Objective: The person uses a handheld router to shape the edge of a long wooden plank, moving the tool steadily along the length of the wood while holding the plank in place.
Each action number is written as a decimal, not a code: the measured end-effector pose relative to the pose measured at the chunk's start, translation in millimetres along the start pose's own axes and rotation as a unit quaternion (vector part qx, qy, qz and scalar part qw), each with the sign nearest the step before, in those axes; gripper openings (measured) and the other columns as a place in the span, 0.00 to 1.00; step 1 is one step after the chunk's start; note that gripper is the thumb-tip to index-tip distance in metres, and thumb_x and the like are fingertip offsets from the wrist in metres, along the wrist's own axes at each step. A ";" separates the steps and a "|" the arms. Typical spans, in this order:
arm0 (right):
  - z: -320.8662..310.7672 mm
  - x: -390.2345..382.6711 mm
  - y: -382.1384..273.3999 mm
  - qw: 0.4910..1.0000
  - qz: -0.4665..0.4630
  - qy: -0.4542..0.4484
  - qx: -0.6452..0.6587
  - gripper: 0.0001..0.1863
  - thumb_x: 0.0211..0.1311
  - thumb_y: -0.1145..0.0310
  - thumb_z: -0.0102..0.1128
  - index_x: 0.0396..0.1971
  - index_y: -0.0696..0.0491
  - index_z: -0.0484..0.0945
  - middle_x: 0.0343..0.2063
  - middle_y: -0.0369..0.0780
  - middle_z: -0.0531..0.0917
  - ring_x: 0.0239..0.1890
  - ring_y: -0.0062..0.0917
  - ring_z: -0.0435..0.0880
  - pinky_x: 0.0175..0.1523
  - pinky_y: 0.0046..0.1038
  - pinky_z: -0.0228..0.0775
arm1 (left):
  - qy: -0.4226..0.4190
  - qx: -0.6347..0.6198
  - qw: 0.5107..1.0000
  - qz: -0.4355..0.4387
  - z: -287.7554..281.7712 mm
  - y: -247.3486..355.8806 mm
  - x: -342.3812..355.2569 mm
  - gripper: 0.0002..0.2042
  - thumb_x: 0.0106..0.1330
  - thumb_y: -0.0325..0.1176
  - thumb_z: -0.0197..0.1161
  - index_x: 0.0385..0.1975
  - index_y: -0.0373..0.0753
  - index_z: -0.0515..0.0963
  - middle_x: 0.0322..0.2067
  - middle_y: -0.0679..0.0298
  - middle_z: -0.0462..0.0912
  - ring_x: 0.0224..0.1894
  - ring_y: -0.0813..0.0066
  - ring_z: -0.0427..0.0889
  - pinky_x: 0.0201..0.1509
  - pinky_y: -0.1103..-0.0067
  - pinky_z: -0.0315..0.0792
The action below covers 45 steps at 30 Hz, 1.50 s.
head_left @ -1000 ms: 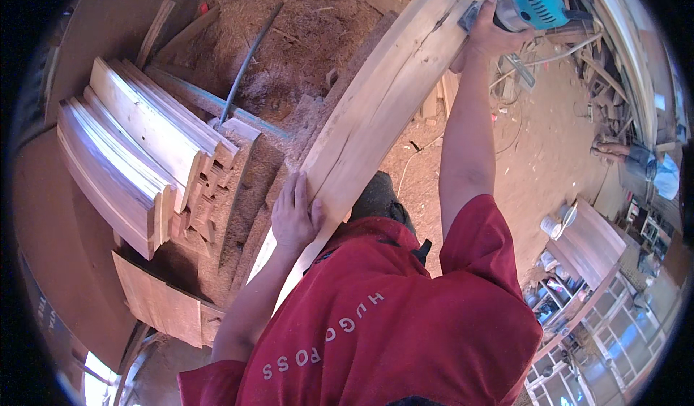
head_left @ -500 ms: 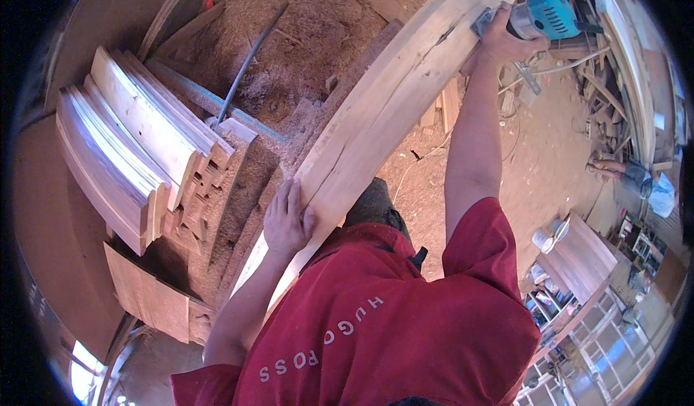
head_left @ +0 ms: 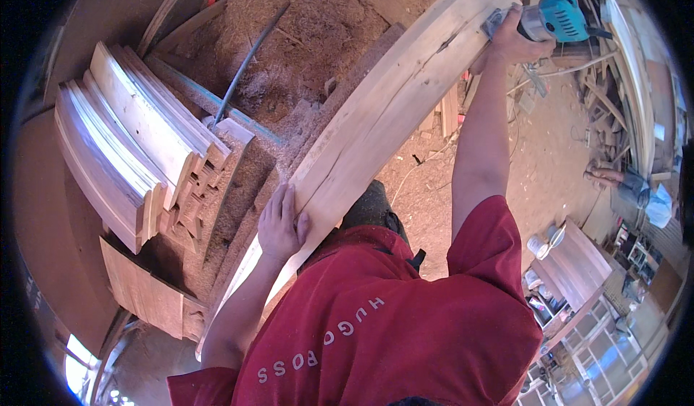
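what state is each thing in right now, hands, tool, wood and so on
left hand: open, resting on the plank
right hand: closed around the power tool
teal power tool: held at the plank's edge; running or not, cannot tell
long plank: bare wood, dark cracks along its face
curved boards: stacked in a pile
thin rod: tilted

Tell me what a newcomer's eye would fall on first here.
Probably the red shirt filling the lower middle, then the teal power tool in the right grip at upper right. The long pale plank runs diagonally, the left grip laid on its nearer part; curved boards are stacked at left.
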State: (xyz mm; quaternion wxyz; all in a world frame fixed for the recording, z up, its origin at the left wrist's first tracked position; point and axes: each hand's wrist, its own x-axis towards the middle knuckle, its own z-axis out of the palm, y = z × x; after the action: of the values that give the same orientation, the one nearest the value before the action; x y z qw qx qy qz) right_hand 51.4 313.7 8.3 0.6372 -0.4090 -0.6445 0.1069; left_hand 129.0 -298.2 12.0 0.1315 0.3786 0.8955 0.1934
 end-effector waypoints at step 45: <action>50.5 50.0 36.1 0.998 0.050 0.005 -0.035 0.50 0.40 0.43 0.83 0.55 0.65 0.70 0.45 0.57 0.84 0.50 0.56 0.84 0.57 0.54 0.73 | -0.020 -0.020 0.999 -0.014 0.7 -2.0 2.3 0.31 0.72 0.45 0.58 0.68 0.29 0.68 0.65 0.40 0.73 0.66 0.40 0.75 0.71 0.55 0.68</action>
State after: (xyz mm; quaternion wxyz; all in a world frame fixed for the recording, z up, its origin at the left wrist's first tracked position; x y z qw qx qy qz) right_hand 27.0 389.4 12.8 0.6198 -0.4632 -0.6232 0.1141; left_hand 126.4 -297.6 10.3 0.1597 0.3671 0.8939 0.2018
